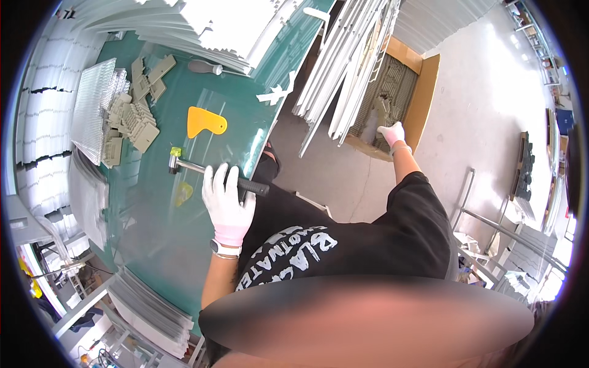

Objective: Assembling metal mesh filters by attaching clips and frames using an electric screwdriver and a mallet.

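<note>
My left hand (227, 199), in a white glove, rests on the black handle of a small mallet (202, 168) with a yellow head, lying on the green table (165, 233). My right hand (392, 134), also gloved, reaches down into an open cardboard box (423, 98) on the floor and touches the grey plastic parts (380, 116) stacked inside. Whether its fingers close on a part I cannot tell.
A yellow plastic scraper (205, 121) lies on the table, with a pile of beige plastic pieces (132, 119) to its left and a screwdriver (205, 67) beyond. Stacks of white panels (184, 24) ring the table. White strips (343, 67) lean beside the box.
</note>
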A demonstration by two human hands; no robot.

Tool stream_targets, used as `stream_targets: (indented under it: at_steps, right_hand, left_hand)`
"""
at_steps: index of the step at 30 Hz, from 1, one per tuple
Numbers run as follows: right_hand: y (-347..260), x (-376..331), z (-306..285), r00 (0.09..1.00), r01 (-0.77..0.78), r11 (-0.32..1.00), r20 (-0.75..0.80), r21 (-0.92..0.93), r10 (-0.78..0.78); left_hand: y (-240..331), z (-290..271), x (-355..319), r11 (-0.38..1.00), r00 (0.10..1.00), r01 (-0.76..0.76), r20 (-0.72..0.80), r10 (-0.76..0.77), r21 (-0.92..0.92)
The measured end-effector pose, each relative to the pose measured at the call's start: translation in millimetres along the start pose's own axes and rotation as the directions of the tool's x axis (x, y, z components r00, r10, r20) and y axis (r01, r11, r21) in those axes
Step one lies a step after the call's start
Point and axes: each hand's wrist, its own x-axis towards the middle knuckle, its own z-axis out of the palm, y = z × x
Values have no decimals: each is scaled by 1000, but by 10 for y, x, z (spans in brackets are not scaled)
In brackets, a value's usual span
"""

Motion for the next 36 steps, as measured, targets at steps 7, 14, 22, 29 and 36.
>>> stream_targets:
  at_steps: [7,14,22,29,36]
  right_hand:
    - [-203,-65,26,998,23,996,53,-91,-19]
    - [103,28,-288,994,19,941,94,338,-54]
    - [-1209,-1501,-1094,729,34,332,204,943,-653]
    - [-3420,-3477,-891,-218,835,-213,-50,508,-975]
    - [-5102,-5022,706,-700,710,-693,234,126,-675]
  left_hand:
    - [-1,5,-6,1000,999,-8,-40,8,-11]
    - [15,7,13,999,999,-4,-35,3,-32]
    - [12,-43,-17,999,998,14,-58,-16,-43]
    - [-14,-31,-33,998,998,53,-38,-55,-39]
    - [-16,-130,2,997,998,71,5,-70,-14]
